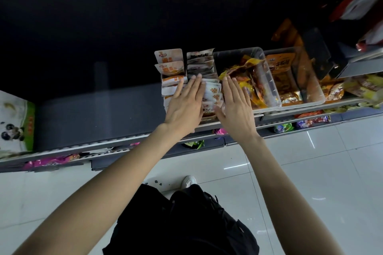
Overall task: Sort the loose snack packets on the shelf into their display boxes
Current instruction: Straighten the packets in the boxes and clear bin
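Most of the sorting is judged to be done already: two upright rows of small white-and-orange snack packets (211, 93) are being kept filed in their narrow cardboard display boxes (165, 87) on the grey metal shelf (97, 118), while yellow and orange foil bags (246, 80) are being left heaped untidily in a clear plastic bin (269, 80) just to the right. Straightening the right-hand row is judged to be the step in hand.

The left hand (184, 109) is being held flat, fingers straight and together, laid against the left side of that row. The right hand (236, 107) is being held likewise flat against its right side. Nothing is being gripped; the row is being pressed between the two palms.
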`<state>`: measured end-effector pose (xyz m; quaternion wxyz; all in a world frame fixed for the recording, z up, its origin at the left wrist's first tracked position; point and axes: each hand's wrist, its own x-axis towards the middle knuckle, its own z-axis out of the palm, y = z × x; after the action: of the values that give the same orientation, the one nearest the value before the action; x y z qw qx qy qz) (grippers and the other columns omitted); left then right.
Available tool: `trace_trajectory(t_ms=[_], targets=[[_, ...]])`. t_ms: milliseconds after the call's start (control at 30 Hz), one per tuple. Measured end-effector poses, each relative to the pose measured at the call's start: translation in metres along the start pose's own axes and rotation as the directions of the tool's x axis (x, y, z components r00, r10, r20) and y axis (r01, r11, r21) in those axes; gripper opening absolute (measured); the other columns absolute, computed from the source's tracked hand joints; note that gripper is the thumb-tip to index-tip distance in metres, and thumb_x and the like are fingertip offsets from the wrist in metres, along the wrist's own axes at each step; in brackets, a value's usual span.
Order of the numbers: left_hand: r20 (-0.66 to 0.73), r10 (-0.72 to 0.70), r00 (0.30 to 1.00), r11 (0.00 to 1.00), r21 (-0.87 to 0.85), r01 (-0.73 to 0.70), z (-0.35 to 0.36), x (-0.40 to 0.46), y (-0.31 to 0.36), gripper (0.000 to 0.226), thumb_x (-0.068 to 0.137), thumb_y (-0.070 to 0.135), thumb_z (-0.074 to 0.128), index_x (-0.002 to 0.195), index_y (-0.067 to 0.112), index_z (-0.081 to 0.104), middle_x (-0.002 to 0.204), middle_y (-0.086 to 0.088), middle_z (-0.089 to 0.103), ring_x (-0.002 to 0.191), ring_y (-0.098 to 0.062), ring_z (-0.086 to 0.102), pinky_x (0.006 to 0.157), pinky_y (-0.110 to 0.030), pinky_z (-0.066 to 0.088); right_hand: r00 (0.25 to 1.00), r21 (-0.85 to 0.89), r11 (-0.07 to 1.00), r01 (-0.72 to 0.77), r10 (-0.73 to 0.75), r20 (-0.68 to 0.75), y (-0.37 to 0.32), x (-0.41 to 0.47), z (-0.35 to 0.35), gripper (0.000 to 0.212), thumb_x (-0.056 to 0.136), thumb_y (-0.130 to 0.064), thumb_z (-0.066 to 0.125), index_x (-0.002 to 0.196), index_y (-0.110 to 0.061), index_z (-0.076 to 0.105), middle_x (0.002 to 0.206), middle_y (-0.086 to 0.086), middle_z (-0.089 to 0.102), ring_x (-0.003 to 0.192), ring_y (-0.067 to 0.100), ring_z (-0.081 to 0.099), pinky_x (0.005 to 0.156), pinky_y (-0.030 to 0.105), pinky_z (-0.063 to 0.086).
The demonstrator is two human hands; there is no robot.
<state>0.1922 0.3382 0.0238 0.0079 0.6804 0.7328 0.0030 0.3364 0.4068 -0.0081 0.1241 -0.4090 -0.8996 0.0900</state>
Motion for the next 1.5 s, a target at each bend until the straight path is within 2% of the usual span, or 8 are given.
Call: trace_trajectory(t_ms=[367,467,533,600,700,1100,1333,1500], targets=[[-0.022,0.044,0.999,0.991,-0.125,-0.046,-0.006,-0.016,-0.003,0.063,0.098,0.036,0.04,0.149,0.007,0.018,0.154,-0.007,0.027,0.142,-0.017,0.023,0.118,-0.042,-0.003,0.979,0.113,0.991,0.074,-0.094,0.18,-0.005,0.013,-0.012,0.076,0.088,-0.023,0.056,0.15,-0.008,0.014,0.158,0.008,0.007,0.145,0.022,-0.008,0.116,0.048,-0.006],[-0.166,-0.094,0.982,0.943,-0.331,0.034,-0.014,-0.012,-0.007,0.045,0.097,0.03,0.045,0.138,0.01,0.044,0.138,-0.007,0.051,0.129,-0.022,0.045,0.113,-0.037,0.02,1.0,0.379,0.925,0.001,-0.009,0.019,0.006,0.015,-0.028,0.063,0.088,-0.01,0.053,0.146,-0.005,0.028,0.151,0.013,0.03,0.142,0.025,0.02,0.115,0.037,0.019],[-0.239,-0.213,0.947,0.909,-0.405,0.102,-0.019,-0.01,-0.017,0.034,0.095,0.022,0.05,0.127,0.011,0.055,0.124,-0.008,0.061,0.117,-0.025,0.053,0.102,-0.036,0.037,0.992,0.444,0.894,-0.061,0.103,-0.069,0.013,0.025,-0.036,0.051,0.09,-0.003,0.053,0.139,-0.007,0.042,0.132,0.011,0.051,0.118,0.019,0.05,0.093,0.025,0.042],[-0.282,-0.245,0.927,0.92,-0.369,0.131,-0.022,-0.002,-0.027,0.027,0.092,0.018,0.054,0.117,0.012,0.062,0.112,-0.007,0.066,0.107,-0.025,0.056,0.092,-0.036,0.043,0.988,0.359,0.933,-0.007,0.061,-0.141,0.015,0.038,-0.038,0.033,0.09,-0.004,0.055,0.122,-0.009,0.06,0.11,0.009,0.063,0.097,0.02,0.058,0.074,0.027,0.049],[-0.253,-0.229,0.94,0.949,-0.272,0.158,-0.023,0.015,-0.034,0.022,0.09,0.02,0.059,0.11,0.016,0.067,0.107,-0.005,0.069,0.108,-0.026,0.057,0.091,-0.038,0.044,0.99,0.114,0.986,0.121,-0.111,-0.091,0.01,0.059,-0.033,0.018,0.087,-0.011,0.062,0.104,-0.012,0.07,0.098,0.007,0.069,0.097,0.029,0.056,0.08,0.039,0.05],[-0.012,-0.179,0.984,0.973,0.145,0.179,-0.021,0.053,-0.025,0.019,0.095,0.016,0.051,0.104,0.021,0.067,0.087,-0.005,0.07,0.08,-0.026,0.067,0.056,-0.031,0.038,0.946,-0.44,0.84,0.317,-0.25,0.204,-0.016,0.106,-0.027,0.027,0.08,-0.03,0.069,0.106,-0.023,0.071,0.125,0.011,0.055,0.122,0.031,0.044,0.1,0.042,0.038],[-0.239,-0.23,0.943,0.973,-0.076,0.218,-0.033,0.052,-0.036,0.019,0.089,0.026,0.064,0.105,0.019,0.069,0.074,-0.008,0.069,0.064,-0.029,0.067,0.05,-0.028,0.04,0.994,-0.127,0.986,0.111,-0.109,0.022,-0.005,0.111,-0.035,0.031,0.089,-0.023,0.06,0.117,-0.01,0.062,0.126,0.011,0.054,0.119,0.033,0.048,0.097,0.039,0.038],[-0.253,-0.193,0.948,0.974,-0.168,0.153,-0.028,0.043,-0.034,0.029,0.092,0.024,0.056,0.119,0.014,0.061,0.107,-0.008,0.067,0.089,-0.029,0.066,0.064,-0.036,0.051,0.98,0.144,0.989,0.043,-0.069,0.186,-0.002,0.115,-0.04,0.056,0.082,-0.026,0.069,0.132,-0.018,0.047,0.131,0.008,0.049,0.116,0.027,0.051,0.091,0.034,0.043]])
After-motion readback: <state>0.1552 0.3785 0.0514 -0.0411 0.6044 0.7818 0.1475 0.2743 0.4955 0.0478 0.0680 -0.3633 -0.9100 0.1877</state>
